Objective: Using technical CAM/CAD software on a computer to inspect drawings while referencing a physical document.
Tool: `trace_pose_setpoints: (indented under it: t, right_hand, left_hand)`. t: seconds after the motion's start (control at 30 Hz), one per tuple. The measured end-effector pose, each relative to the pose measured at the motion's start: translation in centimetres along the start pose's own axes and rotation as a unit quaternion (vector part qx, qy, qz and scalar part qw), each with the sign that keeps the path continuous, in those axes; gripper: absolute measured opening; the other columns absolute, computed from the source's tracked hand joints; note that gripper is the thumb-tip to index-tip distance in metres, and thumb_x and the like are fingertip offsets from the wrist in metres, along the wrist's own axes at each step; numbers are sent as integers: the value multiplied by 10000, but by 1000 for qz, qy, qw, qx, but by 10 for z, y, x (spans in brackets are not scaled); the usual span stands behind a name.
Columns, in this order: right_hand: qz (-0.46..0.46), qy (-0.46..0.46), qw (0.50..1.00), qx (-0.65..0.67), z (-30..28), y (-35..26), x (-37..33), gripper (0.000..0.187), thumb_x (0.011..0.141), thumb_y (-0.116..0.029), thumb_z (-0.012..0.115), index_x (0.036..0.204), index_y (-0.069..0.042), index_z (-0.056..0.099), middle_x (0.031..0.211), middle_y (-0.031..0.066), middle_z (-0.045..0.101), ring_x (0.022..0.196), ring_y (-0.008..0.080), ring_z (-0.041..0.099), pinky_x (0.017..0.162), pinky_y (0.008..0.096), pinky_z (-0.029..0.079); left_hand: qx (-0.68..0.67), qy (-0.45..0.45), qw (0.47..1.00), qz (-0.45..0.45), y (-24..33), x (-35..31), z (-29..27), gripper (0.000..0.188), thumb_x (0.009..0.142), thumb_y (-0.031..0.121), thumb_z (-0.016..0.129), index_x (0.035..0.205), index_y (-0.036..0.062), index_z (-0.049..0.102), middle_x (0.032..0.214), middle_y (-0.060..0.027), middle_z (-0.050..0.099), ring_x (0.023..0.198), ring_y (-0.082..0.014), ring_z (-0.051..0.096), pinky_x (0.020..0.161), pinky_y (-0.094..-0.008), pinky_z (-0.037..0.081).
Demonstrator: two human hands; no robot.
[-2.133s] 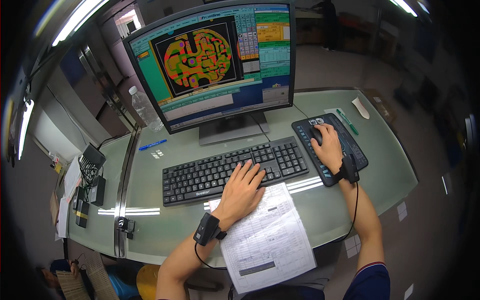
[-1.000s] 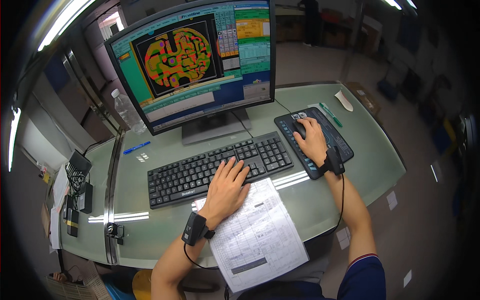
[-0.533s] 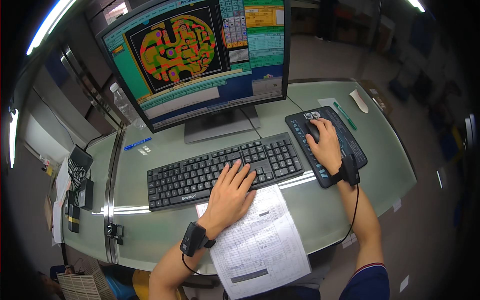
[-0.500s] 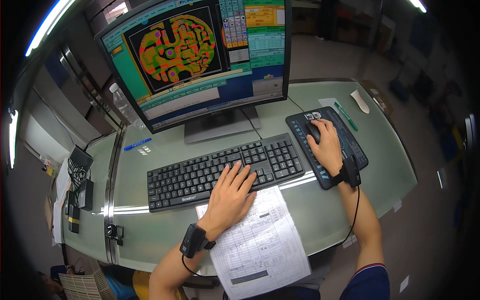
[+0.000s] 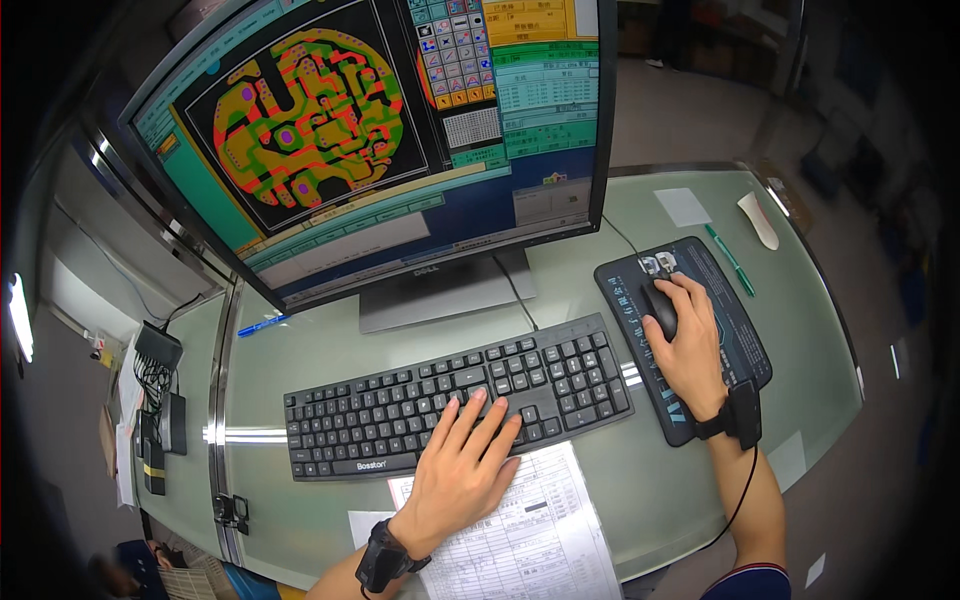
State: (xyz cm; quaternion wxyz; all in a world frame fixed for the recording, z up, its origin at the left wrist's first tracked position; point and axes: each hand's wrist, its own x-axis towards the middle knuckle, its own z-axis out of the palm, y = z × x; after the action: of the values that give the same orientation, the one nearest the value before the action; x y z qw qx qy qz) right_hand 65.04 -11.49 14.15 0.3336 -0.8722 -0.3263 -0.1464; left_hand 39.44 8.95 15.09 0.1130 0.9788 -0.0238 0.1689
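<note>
My right hand (image 5: 690, 350) is wrapped over a black computer mouse (image 5: 657, 310), which sits on a dark printed mouse pad (image 5: 672, 425). My left hand (image 5: 455, 485) lies palm down, fingers stretched out over the lower right letter keys of a black keyboard (image 5: 350, 415); it grips nothing. Under its wrist and palm is a printed form sheet (image 5: 545, 530). Each wrist wears a black strapped device with a cable. Behind the keyboard stands a monitor (image 5: 390, 235) showing a round red, green and olive circuit layout beside tool panels.
A green pen (image 5: 730, 260), a white paper slip (image 5: 683, 207) and a pale curved object (image 5: 759, 221) lie on the right of the glass desk (image 5: 260, 400). A blue pen (image 5: 263, 326) is at left. Power adapters with cables (image 5: 160, 380) and a small black device (image 5: 231, 513) sit further left.
The view has shifted, so the monitor looks larger and the keyboard and hands sit lower. Both hands stay at the keyboard and mouse; the same layout is on the screen.
</note>
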Motion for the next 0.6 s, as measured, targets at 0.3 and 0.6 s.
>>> trace_pose_setpoints:
  t: [0.3, 0.6]
  right_hand:
    - [4, -8, 1000, -1, -2, -4, 2, 463, 886, -97, 709, 1324, 7, 604, 1395, 236, 529, 1279, 439, 526, 1078, 489, 454]
    - [2, -6, 1000, -1, -3, -1, 1, 462, 882, -93, 713, 1322, 0, 605, 1400, 231, 526, 1270, 438, 528, 1069, 488, 461]
  left_hand:
    - [-5, -15, 1000, -14, 1, 1, -4, 497, 831, 196, 813, 1281, 25, 689, 1395, -193, 626, 1391, -413, 517, 1172, -570, 384]
    - [-9, -4, 1000, -5, -2, 2, 0, 498, 831, 189, 809, 1285, 29, 681, 1405, -186, 616, 1384, -405, 520, 1168, -563, 392]
